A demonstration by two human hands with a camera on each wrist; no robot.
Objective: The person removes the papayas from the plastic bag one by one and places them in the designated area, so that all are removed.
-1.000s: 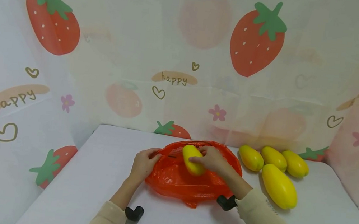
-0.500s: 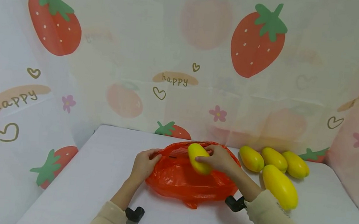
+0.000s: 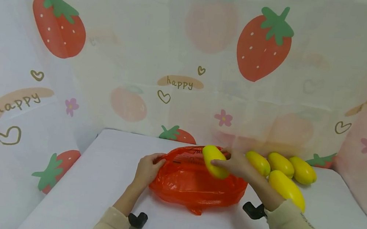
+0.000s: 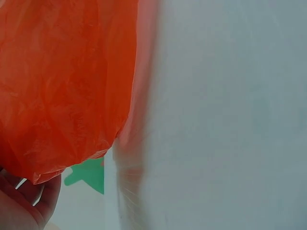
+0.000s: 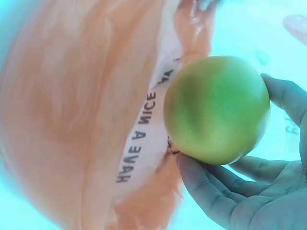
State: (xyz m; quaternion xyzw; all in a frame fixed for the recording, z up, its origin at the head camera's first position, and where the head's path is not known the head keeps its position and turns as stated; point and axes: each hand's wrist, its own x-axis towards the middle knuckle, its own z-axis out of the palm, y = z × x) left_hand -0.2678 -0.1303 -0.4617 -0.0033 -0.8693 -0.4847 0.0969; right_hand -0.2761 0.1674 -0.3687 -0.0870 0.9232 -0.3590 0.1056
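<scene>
A red plastic bag lies on the white table with its mouth spread. At its left rim, my left hand pinches the plastic; the left wrist view has the bag hanging over those fingers. Above the right part of the mouth, my right hand grips a yellow mango, tilted and apart from the table. Fingers and thumb wrap its sides in the right wrist view, where the mango's end looks greenish. Folds of plastic hide whatever is inside the bag.
Several more yellow fruits stand to the right: a row of mangoes at the back and a larger, longer one in front, partly behind my right forearm. A strawberry-print cloth walls the table's back and sides.
My right hand has moved rightward with the mango, from over the bag's middle toward its right side. The left hand keeps its hold on the rim.
</scene>
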